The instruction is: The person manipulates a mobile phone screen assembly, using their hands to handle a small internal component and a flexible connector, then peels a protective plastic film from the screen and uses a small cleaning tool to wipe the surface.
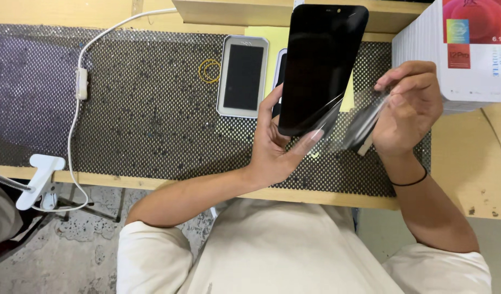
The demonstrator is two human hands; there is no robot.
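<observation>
While the mat [152, 109] lies under it all, my left hand [275, 147] grips the black screen [321, 65] upright above it, and my right hand [408, 106] pinches the clear film [351, 122], peeled partway, its lower corner not yet free.

A single view came from a camera worn on the person's head; it looked steeply down, almost straight, over the chest and forearms onto the tabletop [152, 22] and its dotted mat [141, 109]; it sat close, the left hand [272, 147] and right hand [408, 106] filling the middle; the floor [87, 250] showed below the near edge; no second view shared the scene.
</observation>
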